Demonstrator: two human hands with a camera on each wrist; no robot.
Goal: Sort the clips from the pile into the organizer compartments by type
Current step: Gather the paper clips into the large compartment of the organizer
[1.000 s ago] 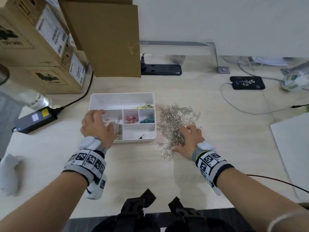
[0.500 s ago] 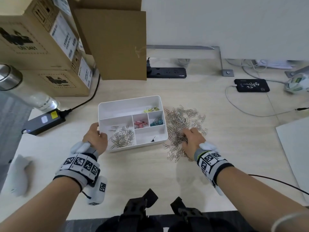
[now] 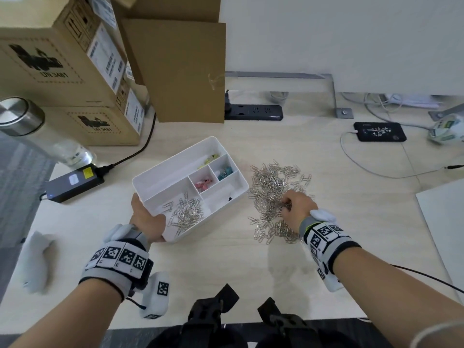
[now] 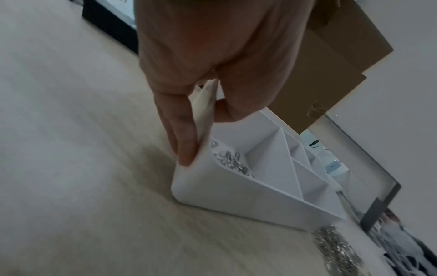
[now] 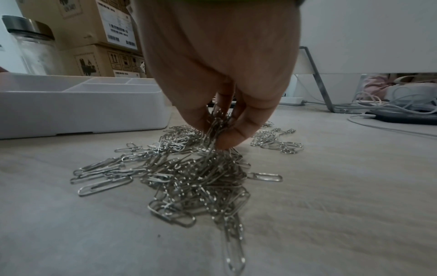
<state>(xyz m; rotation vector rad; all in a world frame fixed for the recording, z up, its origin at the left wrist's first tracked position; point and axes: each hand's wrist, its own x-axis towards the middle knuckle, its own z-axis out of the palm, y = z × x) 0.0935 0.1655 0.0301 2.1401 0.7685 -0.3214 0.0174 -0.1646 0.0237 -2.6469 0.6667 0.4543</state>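
A loose pile of silver wire paper clips (image 3: 272, 194) lies on the pale wood-grain desk (image 3: 326, 222), just to the right of a white plastic organizer tray with several compartments (image 3: 175, 167). The right hand (image 3: 297, 208) reaches down into the near part of the pile, its thumb and fingers (image 5: 238, 130) curled together around a small bunch of the clips – the wrist view shows the bunch pinched upright between them, with the rest of the pile spread beneath.

The tray sits turned at an angle on the desk. The left hand (image 3: 148, 222) grips its near-left corner, thumb inside the wall and fingers (image 4: 182, 134) pressed along the outside. The compartment beside that hand holds a heap of silver paper clips (image 3: 187, 214). Smaller compartments further along hold pink clips (image 3: 203, 184), teal clips (image 3: 224, 172) and yellow-green clips (image 3: 208, 160) – one kind in each. A small dark item in the near-right compartment is too small to tell.

Behind the tray stand brown cardboard boxes (image 3: 65, 71) and a black power strip (image 3: 253, 112); a black power adapter (image 3: 72, 182) lies to the left.
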